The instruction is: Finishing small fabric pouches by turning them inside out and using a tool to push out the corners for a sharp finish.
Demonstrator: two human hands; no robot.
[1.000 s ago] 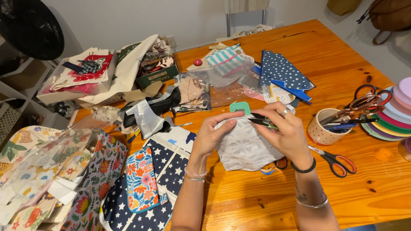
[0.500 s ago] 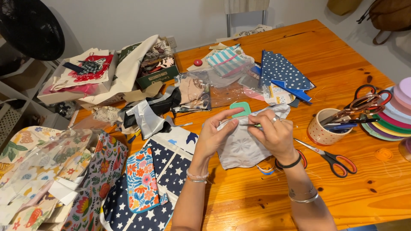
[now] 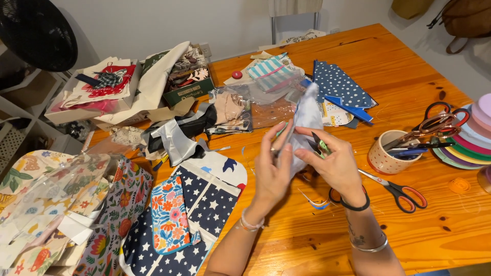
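pale fabric piece (image 3: pixel 306 115) upright btwn left hand (image 3: pixel 272 171) & right hand (image 3: pixel 335 166), both pinching it, above wooden table (image 3: pixel 409 66)

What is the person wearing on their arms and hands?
Both arms are bare, with no sleeves and no gloves. The left hand has a thin pale bracelet at the wrist. The right hand has a black band around the wrist, a silver bangle further up the forearm, and a small dark tattoo between them.

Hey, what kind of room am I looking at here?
Likely a home sewing or craft space: printed fabric pieces cover a wooden table, with scissors and ribbon spools nearby.
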